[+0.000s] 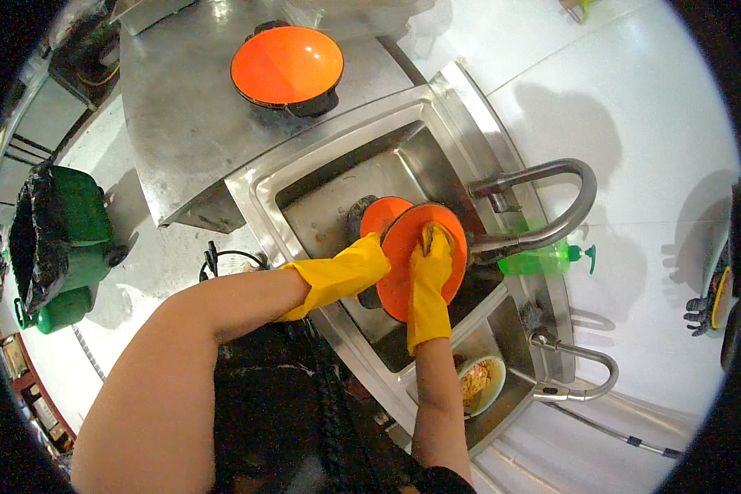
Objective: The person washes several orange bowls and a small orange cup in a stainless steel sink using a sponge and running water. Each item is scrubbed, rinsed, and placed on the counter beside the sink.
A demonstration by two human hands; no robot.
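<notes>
Both hands wear yellow rubber gloves and are over the larger basin of a stainless steel sink [327, 216]. My left hand [370, 262] grips the rim of an orange pan with a dark outer side [401, 272], which is held tilted. My right hand [435, 247] presses a small scrubbing pad, mostly hidden by the fingers, against the pan's orange inner face. Behind it a second orange pan [386, 213] with a dark handle lies in the basin, partly covered. A curved metal faucet [562, 228] reaches over the basin beside the held pan.
Another orange pan [287, 65] with dark handles rests on the steel counter [179, 117]. A green soap pump bottle [540, 256] stands behind the faucet. The smaller basin holds a bowl with food scraps [485, 386], near a second faucet [605, 370]. A green bin [83, 228] with a black liner stands left.
</notes>
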